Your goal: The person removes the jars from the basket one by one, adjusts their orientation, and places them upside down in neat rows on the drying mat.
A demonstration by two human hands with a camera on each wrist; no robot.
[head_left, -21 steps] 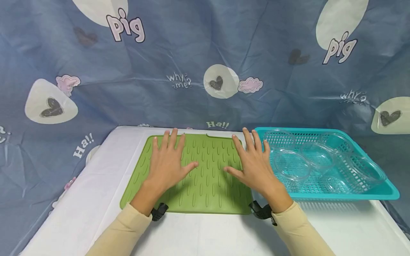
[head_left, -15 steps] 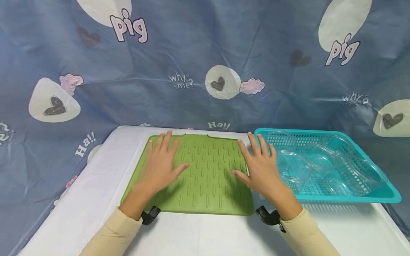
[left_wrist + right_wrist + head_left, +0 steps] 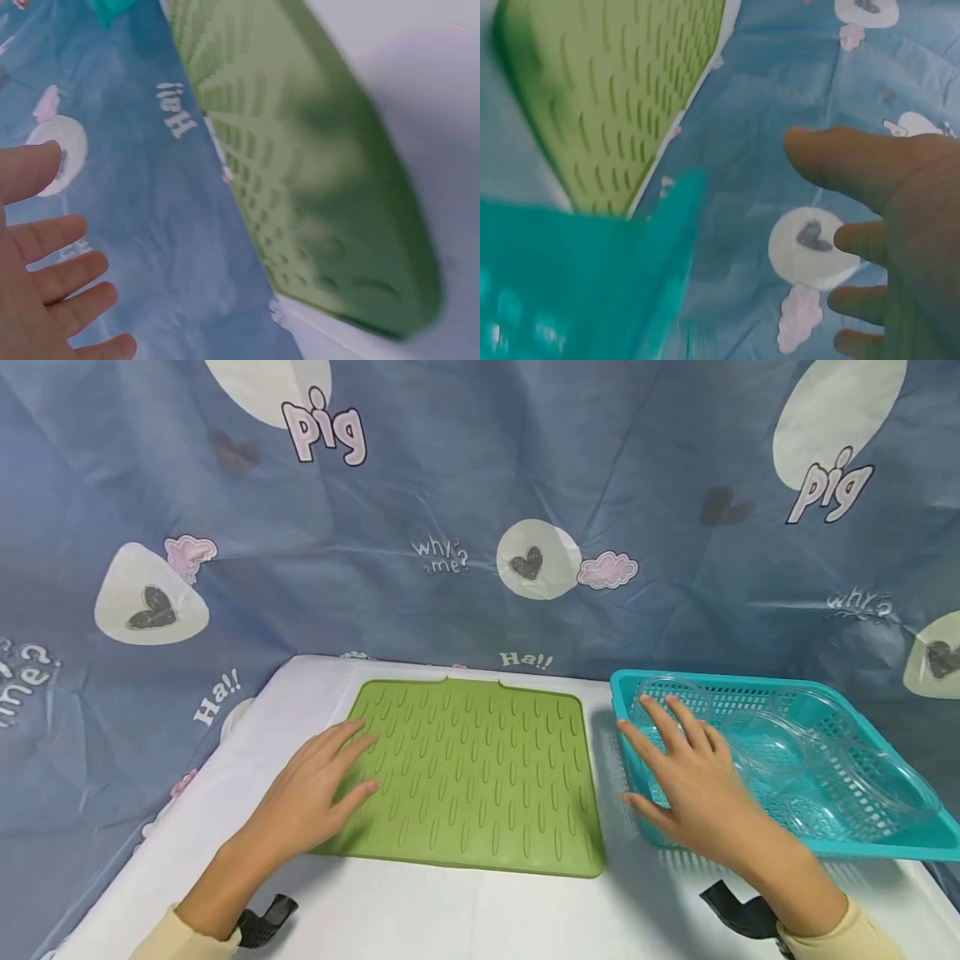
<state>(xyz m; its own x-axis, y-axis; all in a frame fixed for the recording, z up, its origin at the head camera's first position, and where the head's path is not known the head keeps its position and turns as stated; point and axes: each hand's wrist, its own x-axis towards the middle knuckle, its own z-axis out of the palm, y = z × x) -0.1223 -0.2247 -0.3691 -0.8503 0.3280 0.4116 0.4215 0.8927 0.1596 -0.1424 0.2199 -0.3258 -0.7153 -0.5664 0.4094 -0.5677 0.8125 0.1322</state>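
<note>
My left hand [image 3: 306, 795] hovers over the left edge of a green ridged mat [image 3: 480, 777], fingers relaxed and holding nothing. In the left wrist view the fingers of that hand [image 3: 60, 285] are spread apart from the mat [image 3: 337, 187]. My right hand [image 3: 697, 785] is above the left end of a teal plastic basket [image 3: 750, 677], fingers spread, with nothing in it. Several clear round plastic dishes [image 3: 768, 739] lie in the basket, some partly hidden by the right hand. The right wrist view shows the thumb [image 3: 840, 154] and part of the basket [image 3: 577, 277], blurred.
The mat and basket stand side by side on a white-covered table [image 3: 420, 906]. A blue printed cloth [image 3: 450, 468] hangs behind the table. Black straps with camera mounts [image 3: 742, 914] are on both wrists.
My hands have moved apart: the left one leftward and down to the mat's left edge, the right one rightward to over the basket. The head view has shifted slightly left.
</note>
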